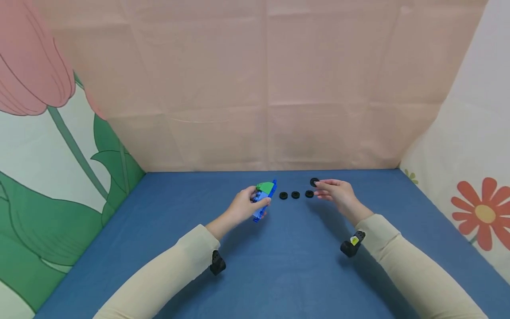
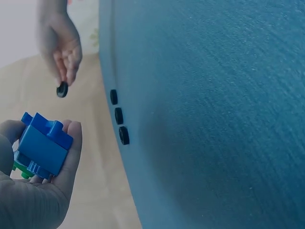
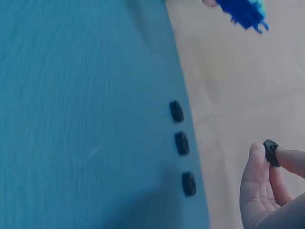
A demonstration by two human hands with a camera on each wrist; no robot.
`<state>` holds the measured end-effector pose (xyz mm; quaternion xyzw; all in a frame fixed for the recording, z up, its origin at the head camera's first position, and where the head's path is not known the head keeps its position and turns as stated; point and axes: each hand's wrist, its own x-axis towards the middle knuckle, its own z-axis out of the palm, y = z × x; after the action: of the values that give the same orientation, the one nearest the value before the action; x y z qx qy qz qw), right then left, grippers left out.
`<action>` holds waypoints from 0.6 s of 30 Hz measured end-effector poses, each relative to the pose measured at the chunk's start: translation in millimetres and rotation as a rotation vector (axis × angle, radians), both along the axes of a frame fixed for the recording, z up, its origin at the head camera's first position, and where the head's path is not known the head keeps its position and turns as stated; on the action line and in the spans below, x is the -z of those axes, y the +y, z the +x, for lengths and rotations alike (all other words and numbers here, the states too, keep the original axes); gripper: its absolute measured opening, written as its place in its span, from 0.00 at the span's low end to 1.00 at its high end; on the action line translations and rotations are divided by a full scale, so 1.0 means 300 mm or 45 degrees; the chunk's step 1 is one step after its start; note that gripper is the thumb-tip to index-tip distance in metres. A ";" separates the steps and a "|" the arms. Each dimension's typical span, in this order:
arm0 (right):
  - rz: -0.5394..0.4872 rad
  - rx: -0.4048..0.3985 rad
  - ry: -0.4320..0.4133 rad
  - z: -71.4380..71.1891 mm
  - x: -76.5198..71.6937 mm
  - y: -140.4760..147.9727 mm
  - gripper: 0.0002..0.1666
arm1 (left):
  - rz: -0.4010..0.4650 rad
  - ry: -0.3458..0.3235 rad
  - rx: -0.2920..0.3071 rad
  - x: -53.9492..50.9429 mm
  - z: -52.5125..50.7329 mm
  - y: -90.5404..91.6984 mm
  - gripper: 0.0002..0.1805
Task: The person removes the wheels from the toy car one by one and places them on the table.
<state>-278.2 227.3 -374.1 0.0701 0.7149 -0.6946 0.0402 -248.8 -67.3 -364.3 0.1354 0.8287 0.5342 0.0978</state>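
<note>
My left hand (image 1: 242,207) grips a blue toy car body (image 1: 263,201) of building bricks, topped by a green brick (image 1: 264,188). In the left wrist view the blue body (image 2: 44,149) shows small stubs along its sides, and the thumb and fingers wrap round it. My right hand (image 1: 338,195) pinches a black toy wheel (image 1: 314,182) between thumb and fingertips, raised above the table. The right wrist view shows that wheel (image 3: 271,152) from its edge. Three more black wheels (image 1: 295,195) lie flat in a row on the table between the hands.
A blue cloth covers the table (image 1: 275,274). Behind it rises a beige backdrop (image 1: 263,88). A tulip-printed panel (image 1: 59,212) stands at the left and a flower-printed one (image 1: 450,146) at the right. Each wrist wears a small black camera (image 1: 217,263).
</note>
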 end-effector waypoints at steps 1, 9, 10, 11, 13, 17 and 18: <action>0.005 0.016 -0.008 -0.005 0.007 0.012 0.27 | -0.004 -0.005 0.003 0.002 -0.002 0.003 0.27; 0.113 0.049 -0.121 -0.058 0.051 0.076 0.27 | -0.004 -0.001 -0.041 0.011 -0.014 0.001 0.31; 0.119 0.059 -0.143 -0.067 0.056 0.082 0.26 | -0.012 0.007 -0.039 0.009 -0.014 0.002 0.31; 0.116 0.068 -0.162 -0.077 0.060 0.087 0.26 | -0.016 0.007 -0.039 0.008 -0.014 0.002 0.31; 0.106 0.095 -0.193 -0.095 0.069 0.096 0.26 | -0.028 0.011 -0.036 0.006 -0.014 0.004 0.31; 0.099 0.152 -0.217 -0.122 0.087 0.109 0.24 | -0.025 -0.002 -0.027 0.008 -0.011 0.006 0.29; 0.107 0.162 -0.219 -0.128 0.094 0.111 0.24 | -0.024 -0.006 -0.027 0.010 -0.010 0.007 0.29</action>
<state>-316.6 260.5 -402.2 0.1762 0.7313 -0.6567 0.0542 -251.9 -65.2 -367.4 0.1246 0.8348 0.5278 0.0953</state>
